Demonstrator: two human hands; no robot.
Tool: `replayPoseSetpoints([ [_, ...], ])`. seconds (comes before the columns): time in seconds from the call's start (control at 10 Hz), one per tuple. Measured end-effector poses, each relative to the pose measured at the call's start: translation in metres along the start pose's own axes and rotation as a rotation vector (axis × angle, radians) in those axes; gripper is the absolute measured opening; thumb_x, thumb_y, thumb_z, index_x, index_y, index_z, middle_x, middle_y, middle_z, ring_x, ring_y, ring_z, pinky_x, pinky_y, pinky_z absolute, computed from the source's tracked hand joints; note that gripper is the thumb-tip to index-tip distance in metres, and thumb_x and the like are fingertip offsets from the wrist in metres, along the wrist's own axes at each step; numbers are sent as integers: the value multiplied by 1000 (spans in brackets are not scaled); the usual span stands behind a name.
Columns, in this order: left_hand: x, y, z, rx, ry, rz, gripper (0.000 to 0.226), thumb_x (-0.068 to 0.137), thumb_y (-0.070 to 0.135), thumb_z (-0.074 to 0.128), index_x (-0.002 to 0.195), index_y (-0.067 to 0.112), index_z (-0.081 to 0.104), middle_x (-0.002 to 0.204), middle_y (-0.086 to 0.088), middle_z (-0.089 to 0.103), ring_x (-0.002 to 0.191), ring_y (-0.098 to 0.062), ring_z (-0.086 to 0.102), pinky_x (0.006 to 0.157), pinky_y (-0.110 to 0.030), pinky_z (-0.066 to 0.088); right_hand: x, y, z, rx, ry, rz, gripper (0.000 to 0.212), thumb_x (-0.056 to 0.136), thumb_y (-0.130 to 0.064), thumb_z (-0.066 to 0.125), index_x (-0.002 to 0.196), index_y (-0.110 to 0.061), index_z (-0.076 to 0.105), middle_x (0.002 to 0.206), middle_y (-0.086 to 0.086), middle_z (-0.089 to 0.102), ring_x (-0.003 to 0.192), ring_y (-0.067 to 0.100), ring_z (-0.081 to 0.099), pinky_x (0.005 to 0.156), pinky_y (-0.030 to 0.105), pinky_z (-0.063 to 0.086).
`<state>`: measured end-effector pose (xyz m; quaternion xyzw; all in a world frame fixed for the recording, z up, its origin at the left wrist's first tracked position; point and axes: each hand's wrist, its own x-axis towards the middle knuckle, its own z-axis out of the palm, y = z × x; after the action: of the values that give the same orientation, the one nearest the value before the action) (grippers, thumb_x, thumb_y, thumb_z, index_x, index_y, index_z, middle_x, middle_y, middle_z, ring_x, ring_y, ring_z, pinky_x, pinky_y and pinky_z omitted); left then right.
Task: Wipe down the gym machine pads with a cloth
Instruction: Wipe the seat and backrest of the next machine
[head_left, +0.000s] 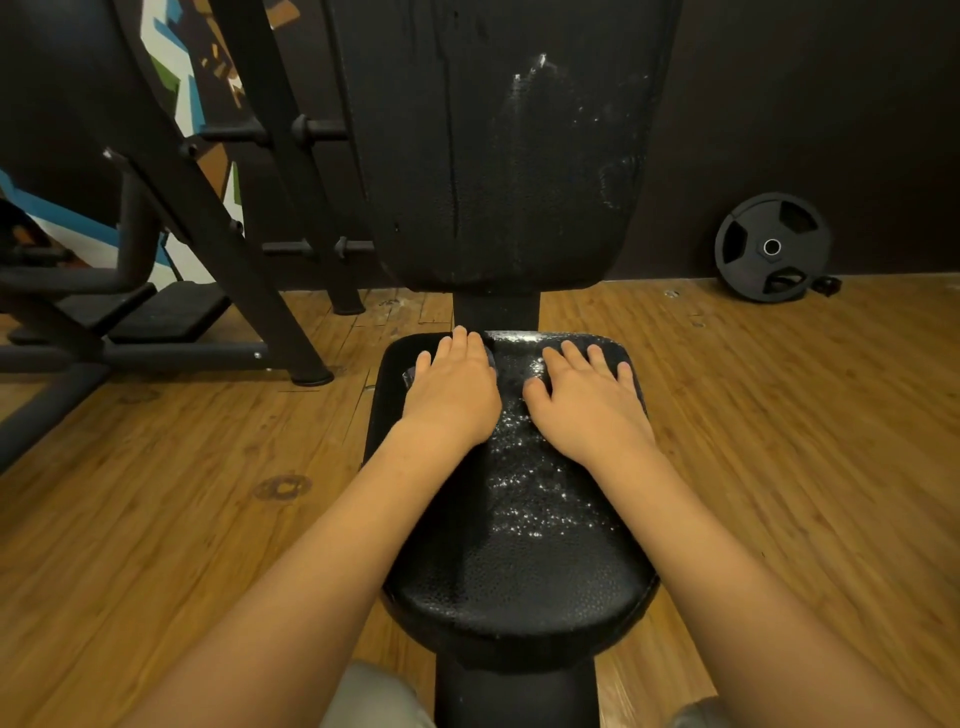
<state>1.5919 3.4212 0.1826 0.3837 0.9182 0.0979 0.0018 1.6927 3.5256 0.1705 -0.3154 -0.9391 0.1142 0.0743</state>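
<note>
A black textured seat pad (519, 571) lies in front of me, its middle shiny with wet droplets. Behind it rises the black back pad (498, 156), streaked with whitish marks. My left hand (452, 389) lies flat at the far left of the seat, fingers straight, pressing a dark cloth (409, 375) of which only small edges show beside the fingers. My right hand (587, 400) rests flat on the far right of the seat with fingers spread and nothing under it that I can see.
A black machine frame (218, 234) with pegs and foot plates stands to the left. A black weight plate (771, 247) leans on the dark wall at the right. Wooden floor (779, 441) surrounds the seat. My knees show at the bottom edge.
</note>
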Motion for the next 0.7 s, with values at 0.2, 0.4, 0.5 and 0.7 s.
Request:
replayPoseSetpoints([
  [0.2, -34, -11, 5, -48, -3, 47, 57, 111, 25, 27, 162, 9, 7, 170, -9, 5, 157, -22, 8, 126, -42, 10, 1, 2, 0, 3, -4, -6, 62, 108, -46, 25, 164, -20, 20, 172, 4, 12, 158, 29, 4, 127, 53, 2],
  [0.4, 6, 0, -5, -26, -28, 20, 55, 110, 22, 31, 160, 6, 16, 168, -11, 17, 153, -25, 20, 122, -45, 19, 1, 2, 1, -1, -3, -6, 61, 107, -46, 25, 163, -20, 21, 171, 4, 13, 158, 29, 5, 127, 54, 3],
  [0.5, -1, 1, -5, -37, -20, 22, 56, 110, 22, 32, 161, 8, 13, 169, -9, 15, 154, -25, 18, 124, -44, 17, 0, 1, 0, 4, -3, -4, 62, 107, -46, 25, 163, -20, 21, 171, 4, 13, 158, 29, 5, 127, 54, 3],
  [0.7, -72, -5, -1, -84, 20, 67, 54, 110, 24, 29, 161, 15, 13, 169, -3, 14, 155, -19, 15, 125, -37, 11, 1, 2, 1, 10, -3, -4, 62, 107, -46, 25, 164, -21, 20, 172, 4, 11, 158, 28, 3, 127, 53, 1],
])
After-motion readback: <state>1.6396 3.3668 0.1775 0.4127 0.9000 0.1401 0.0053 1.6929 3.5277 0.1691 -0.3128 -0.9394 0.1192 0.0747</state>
